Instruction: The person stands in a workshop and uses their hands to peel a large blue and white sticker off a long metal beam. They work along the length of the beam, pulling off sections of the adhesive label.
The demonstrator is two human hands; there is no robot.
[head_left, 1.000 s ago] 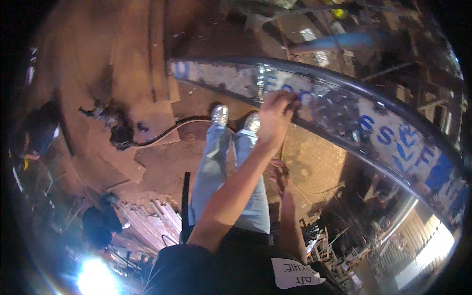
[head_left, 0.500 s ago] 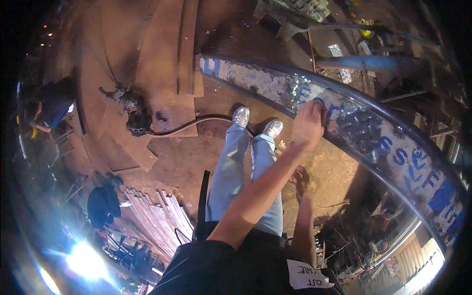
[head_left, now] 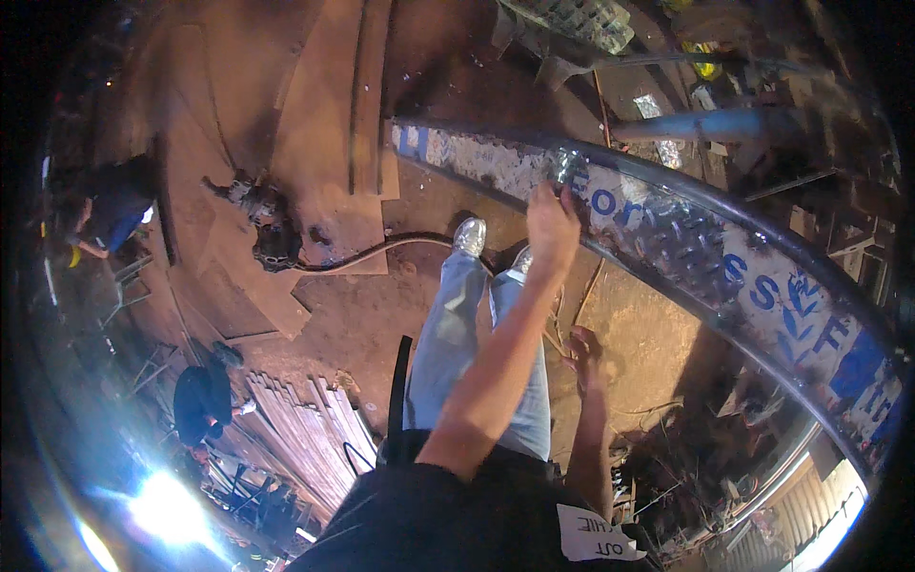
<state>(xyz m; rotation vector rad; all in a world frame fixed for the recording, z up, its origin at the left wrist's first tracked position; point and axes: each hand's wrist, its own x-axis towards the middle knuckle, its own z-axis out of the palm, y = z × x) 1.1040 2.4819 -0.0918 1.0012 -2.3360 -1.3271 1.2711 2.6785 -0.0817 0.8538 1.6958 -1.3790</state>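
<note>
A long metal panel (head_left: 658, 229) slants across the right side, with a dark rounded rim and worn white facing that carries blue lettering and leaf shapes. Dark and shiny patches show where the facing has come off. My left hand (head_left: 554, 224) is at the panel's near edge, left of the lettering. Its fingers are closed, and whatever they may pinch is hidden. Lower down, my right hand (head_left: 586, 358) hangs beside my right leg, apart from the panel. Its fingers are slightly bent and spaced apart, with nothing visible in them.
Brown sheets (head_left: 315, 124) and a dark motor-like machine (head_left: 272, 229) with a hose (head_left: 362, 255) lie left. Long pale metal bars (head_left: 310, 429) are stacked lower left. A person (head_left: 197, 405) is near a bright glare; another person (head_left: 119, 210) is farther left. A blue pipe (head_left: 715, 124) lies behind the panel.
My left hand has moved left along the panel, uncovering letters it was over. My right hand stays low, with its fingers a little more spread.
</note>
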